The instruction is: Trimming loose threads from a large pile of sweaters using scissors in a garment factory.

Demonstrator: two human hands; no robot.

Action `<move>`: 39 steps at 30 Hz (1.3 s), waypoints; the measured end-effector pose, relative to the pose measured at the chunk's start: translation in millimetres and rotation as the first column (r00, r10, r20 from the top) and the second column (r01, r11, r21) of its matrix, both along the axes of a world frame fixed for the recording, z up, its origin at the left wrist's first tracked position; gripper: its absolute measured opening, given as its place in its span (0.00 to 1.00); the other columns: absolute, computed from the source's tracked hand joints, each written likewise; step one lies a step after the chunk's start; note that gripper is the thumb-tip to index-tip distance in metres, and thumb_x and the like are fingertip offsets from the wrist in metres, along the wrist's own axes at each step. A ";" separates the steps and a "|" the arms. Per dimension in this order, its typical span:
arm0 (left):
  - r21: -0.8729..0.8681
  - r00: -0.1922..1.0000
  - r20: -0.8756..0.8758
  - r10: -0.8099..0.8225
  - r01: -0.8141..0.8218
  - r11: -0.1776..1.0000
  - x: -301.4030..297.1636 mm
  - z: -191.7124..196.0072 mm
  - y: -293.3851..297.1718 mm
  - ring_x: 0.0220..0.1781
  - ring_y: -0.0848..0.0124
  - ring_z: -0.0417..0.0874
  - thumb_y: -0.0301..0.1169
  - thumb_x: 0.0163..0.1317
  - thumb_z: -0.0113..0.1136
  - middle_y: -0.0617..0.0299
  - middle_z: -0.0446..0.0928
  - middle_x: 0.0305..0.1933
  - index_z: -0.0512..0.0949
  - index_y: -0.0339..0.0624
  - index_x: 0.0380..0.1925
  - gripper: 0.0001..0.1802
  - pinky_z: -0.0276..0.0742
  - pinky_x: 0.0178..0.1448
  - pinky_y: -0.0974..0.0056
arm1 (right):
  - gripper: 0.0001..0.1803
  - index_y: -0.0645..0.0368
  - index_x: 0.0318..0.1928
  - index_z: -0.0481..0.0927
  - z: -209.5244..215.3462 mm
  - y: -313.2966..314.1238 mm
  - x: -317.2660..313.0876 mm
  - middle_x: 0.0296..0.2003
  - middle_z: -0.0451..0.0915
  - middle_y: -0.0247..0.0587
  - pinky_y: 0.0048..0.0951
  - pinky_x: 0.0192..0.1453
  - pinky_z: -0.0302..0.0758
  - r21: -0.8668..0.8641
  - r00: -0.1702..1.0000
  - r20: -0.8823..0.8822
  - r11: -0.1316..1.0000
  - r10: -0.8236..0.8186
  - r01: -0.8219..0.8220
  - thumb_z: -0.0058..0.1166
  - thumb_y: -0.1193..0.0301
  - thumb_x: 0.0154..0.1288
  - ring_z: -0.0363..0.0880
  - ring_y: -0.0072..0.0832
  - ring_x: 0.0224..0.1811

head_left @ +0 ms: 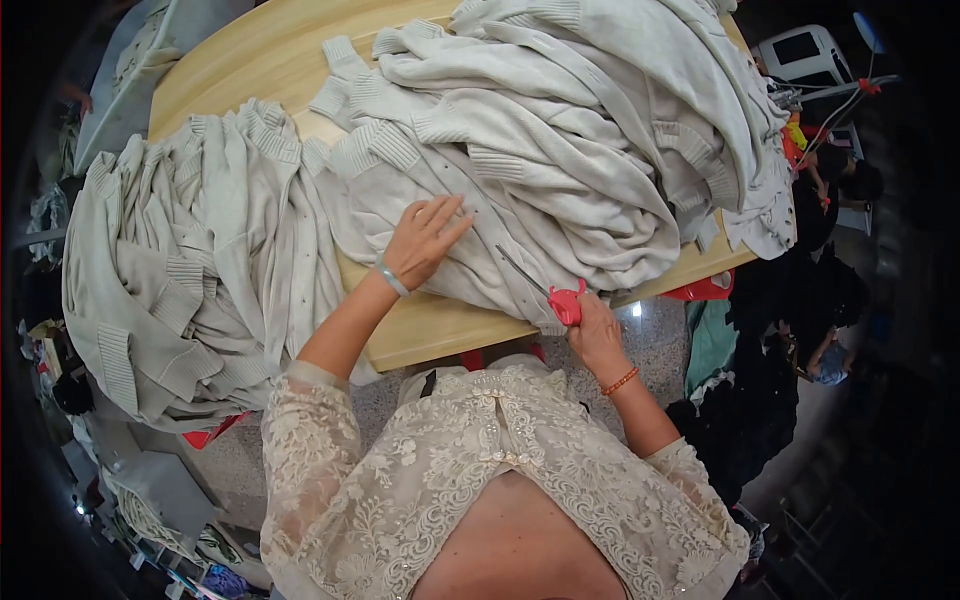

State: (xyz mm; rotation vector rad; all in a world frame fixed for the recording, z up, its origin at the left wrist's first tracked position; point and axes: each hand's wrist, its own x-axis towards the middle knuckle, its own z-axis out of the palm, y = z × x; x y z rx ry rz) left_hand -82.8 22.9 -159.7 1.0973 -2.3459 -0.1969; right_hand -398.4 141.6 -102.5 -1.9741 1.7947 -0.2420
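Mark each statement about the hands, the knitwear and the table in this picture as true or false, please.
1. The left hand lies flat and open on a pale grey knitted cardigan. True.
2. The right hand is empty. False: its grip is closed on a small red tool at the cardigan's edge.
3. The garments lie on a light wooden table. True.
4. Only one heap of knitwear is on the table. False: a second heap hangs over the table's left end.
5. The left wrist carries an orange bead bracelet. False: the orange bracelet is on the right wrist; the left has a pale band.
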 end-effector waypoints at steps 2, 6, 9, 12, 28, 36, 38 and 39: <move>-0.063 0.978 0.161 -0.129 0.141 0.988 -12.8 -5.3 -7.9 0.64 0.55 0.70 0.25 0.56 0.50 0.54 0.68 0.64 0.72 0.46 0.55 0.24 0.65 0.63 0.51 | 0.10 0.61 0.34 0.73 -2.7 4.2 -2.0 0.31 0.77 0.52 0.48 0.39 0.73 0.001 0.997 0.053 0.999 0.048 -0.048 0.55 0.77 0.49 0.77 0.52 0.36; -0.044 0.976 0.211 -0.054 0.065 0.997 -20.2 -7.7 -45.3 0.67 0.62 0.66 0.26 0.50 0.57 0.57 0.70 0.62 0.73 0.47 0.53 0.26 0.64 0.57 0.53 | 0.21 0.58 0.39 0.73 -40.9 26.9 14.0 0.39 0.75 0.49 0.45 0.35 0.73 -0.062 0.991 0.051 0.991 0.125 -0.121 0.68 0.67 0.47 0.78 0.49 0.34; -0.013 0.965 0.240 -0.106 0.113 0.994 -20.4 3.9 -60.6 0.68 0.65 0.66 0.30 0.47 0.60 0.62 0.71 0.60 0.74 0.49 0.52 0.27 0.62 0.59 0.52 | 0.26 0.58 0.42 0.70 -70.4 27.7 27.8 0.39 0.71 0.48 0.44 0.40 0.70 -0.120 0.997 0.008 0.990 0.077 -0.076 0.70 0.66 0.45 0.75 0.47 0.37; -0.067 0.947 0.315 -0.060 0.085 0.994 -14.8 6.9 -69.1 0.66 0.65 0.67 0.28 0.50 0.58 0.64 0.71 0.59 0.74 0.51 0.53 0.25 0.57 0.66 0.48 | 0.23 0.58 0.42 0.69 -79.4 27.4 24.1 0.39 0.70 0.48 0.43 0.41 0.68 -0.139 0.997 -0.013 0.988 0.072 -0.073 0.67 0.69 0.47 0.74 0.46 0.39; 0.073 0.939 0.321 0.124 -0.155 0.985 116.6 90.8 21.9 0.45 0.51 0.73 0.17 0.46 0.53 0.52 0.71 0.33 0.72 0.37 0.28 0.08 0.71 0.48 0.54 | 0.07 0.62 0.32 0.74 35.1 27.6 -18.8 0.29 0.78 0.53 0.44 0.37 0.74 0.180 0.740 0.616 0.867 0.269 -0.465 0.53 0.74 0.51 0.78 0.52 0.35; -0.131 0.951 0.057 0.304 -0.295 0.947 55.9 53.3 -57.6 0.66 0.43 0.66 0.15 0.52 0.50 0.41 0.71 0.55 0.76 0.38 0.43 0.18 0.64 0.70 0.52 | 0.11 0.63 0.39 0.76 16.0 -12.9 -43.7 0.31 0.79 0.58 0.45 0.42 0.75 0.336 0.949 0.305 0.923 0.083 -0.189 0.56 0.71 0.55 0.79 0.53 0.37; -0.126 0.879 0.083 0.469 -0.457 0.880 5.9 25.7 -67.8 0.72 0.40 0.56 0.23 0.54 0.57 0.38 0.57 0.69 0.67 0.42 0.61 0.31 0.54 0.74 0.46 | 0.13 0.64 0.40 0.74 -5.1 1.2 -61.4 0.34 0.76 0.58 0.49 0.41 0.74 0.109 0.995 0.071 0.991 0.076 -0.083 0.56 0.73 0.54 0.78 0.56 0.38; -0.071 0.885 0.012 0.466 -0.464 0.883 -18.1 17.8 -61.3 0.72 0.40 0.54 0.27 0.54 0.60 0.37 0.55 0.70 0.64 0.42 0.64 0.34 0.53 0.74 0.45 | 0.14 0.65 0.41 0.72 -7.7 6.6 -70.3 0.39 0.72 0.58 0.49 0.43 0.73 0.098 0.993 -0.044 0.990 0.108 -0.103 0.55 0.75 0.54 0.75 0.56 0.41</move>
